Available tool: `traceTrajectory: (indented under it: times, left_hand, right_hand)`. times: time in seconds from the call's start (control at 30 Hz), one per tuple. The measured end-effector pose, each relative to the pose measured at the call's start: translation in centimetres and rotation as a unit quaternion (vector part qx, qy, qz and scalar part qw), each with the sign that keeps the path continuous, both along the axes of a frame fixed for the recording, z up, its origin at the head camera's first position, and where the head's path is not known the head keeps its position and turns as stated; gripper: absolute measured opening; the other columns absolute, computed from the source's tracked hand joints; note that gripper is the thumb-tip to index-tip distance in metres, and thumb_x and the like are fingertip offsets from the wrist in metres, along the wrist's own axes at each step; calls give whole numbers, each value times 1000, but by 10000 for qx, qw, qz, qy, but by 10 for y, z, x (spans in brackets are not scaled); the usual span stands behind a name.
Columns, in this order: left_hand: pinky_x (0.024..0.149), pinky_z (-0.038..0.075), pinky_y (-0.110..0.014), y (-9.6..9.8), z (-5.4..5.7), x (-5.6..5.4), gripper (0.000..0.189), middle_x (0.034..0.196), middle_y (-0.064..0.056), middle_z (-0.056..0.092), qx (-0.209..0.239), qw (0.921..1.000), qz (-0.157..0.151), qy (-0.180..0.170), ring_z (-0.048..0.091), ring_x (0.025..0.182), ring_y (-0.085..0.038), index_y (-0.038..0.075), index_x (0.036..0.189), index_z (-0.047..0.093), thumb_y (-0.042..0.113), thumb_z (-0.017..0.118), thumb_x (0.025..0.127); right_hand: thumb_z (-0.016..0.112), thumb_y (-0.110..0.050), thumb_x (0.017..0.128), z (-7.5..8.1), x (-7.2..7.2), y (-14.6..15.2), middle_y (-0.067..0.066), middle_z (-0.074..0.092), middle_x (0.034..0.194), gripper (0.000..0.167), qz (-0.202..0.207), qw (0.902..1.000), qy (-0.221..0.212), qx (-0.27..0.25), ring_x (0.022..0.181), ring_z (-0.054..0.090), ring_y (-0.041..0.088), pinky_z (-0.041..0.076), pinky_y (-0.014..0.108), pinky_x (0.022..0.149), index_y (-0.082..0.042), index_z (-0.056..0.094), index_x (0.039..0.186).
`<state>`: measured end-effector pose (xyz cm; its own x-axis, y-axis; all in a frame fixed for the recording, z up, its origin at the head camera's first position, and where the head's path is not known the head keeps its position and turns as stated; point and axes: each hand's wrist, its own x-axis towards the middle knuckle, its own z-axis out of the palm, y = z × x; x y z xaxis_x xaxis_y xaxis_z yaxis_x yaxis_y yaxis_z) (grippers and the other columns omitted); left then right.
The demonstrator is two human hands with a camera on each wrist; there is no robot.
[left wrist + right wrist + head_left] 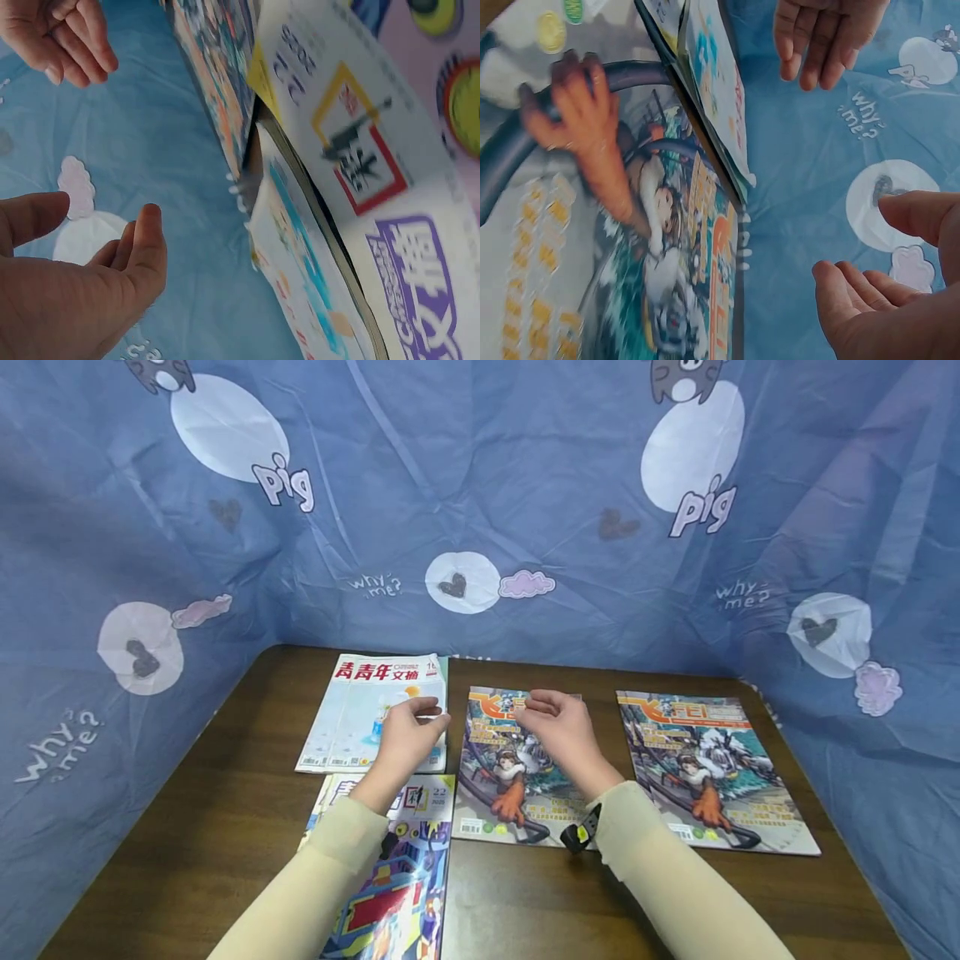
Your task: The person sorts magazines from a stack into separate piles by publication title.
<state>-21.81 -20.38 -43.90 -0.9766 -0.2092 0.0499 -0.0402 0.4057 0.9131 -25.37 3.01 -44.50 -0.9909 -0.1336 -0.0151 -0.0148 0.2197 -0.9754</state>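
My left hand (408, 739) hovers over the white magazines (341, 714) at the back left, thumb and fingers apart with nothing between them. Across from it, my right hand (564, 739) is above the middle comic-style magazine (480, 814), its fingers loosely bent and holding nothing. Both wrist views show a gap between thumb and fingers of the left hand (90, 289) and the right hand (900, 289). Below the white magazines lies a colourful magazine (405, 877), partly hidden by my left sleeve. Another comic-style magazine (720, 777), with a matching cover, lies at the right.
The magazines lie on a dark brown wooden table (202, 810). A blue cloth (480, 468) printed with pigs and words hangs along the back and both sides. A black band (581, 833) is on my right wrist.
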Motion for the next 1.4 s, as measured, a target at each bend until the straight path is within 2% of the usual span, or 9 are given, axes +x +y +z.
traceTrajectory:
  times: [0.27, 0.53, 0.83, 1.03, 1.17, 1.4]
  left_hand:
    - [85, 57, -42, 13, 2, 17, 40, 116, -16, 70, 0, 9998, -5, 210, 68, 104, -33, -6, 127, 65, 12, 72, 92]
    - [85, 57, -39, 16, -3, 26, 44, 117, -20, 69, 395, 9989, -149, 218, 68, 104, -34, -10, 128, 62, 8, 71, 90]
    - [84, 58, -41, 22, -6, 34, 43, 120, -27, 66, 451, 9984, -243, 245, 67, 105, -38, -12, 129, 60, 4, 70, 90]
    - [85, 57, -41, 24, -9, 36, 42, 117, -26, 67, 395, 9985, -273, 261, 68, 103, -37, -12, 127, 61, 4, 71, 90]
    - [87, 56, -44, 26, -10, 38, 42, 117, -26, 66, 246, 9992, -299, 138, 67, 102, -38, -13, 127, 61, 4, 71, 90]
    - [88, 56, -46, 31, -11, 34, 46, 118, -30, 64, 51, 9993, -376, -6, 66, 103, -40, -16, 127, 59, 4, 72, 88]
  right_hand:
    - [77, -18, 93, -2, 21, 29, 19, 60, 134, 54, -297, 9994, 142, -70, 123, 60, 30, 52, 39, 96, 0, 56, 140]
    - [75, -14, 93, -4, 38, 55, 23, 57, 138, 55, -554, 9983, 188, -75, 125, 58, 32, 51, 39, 98, 4, 53, 141]
    - [76, -17, 94, -12, 44, 72, 21, 56, 140, 58, -613, 9979, 149, 144, 128, 56, 32, 50, 40, 100, 4, 51, 143]
    - [76, -14, 93, -15, 48, 78, 24, 55, 140, 57, -682, 9975, 68, 151, 127, 56, 34, 50, 37, 98, 5, 52, 142]
    - [77, -13, 92, -16, 50, 80, 26, 55, 139, 59, -709, 9973, -1, 180, 126, 56, 36, 51, 33, 97, 7, 51, 142]
    - [78, -14, 91, -19, 49, 82, 27, 57, 137, 61, -812, 9961, -3, 343, 124, 58, 37, 51, 34, 96, 10, 52, 140]
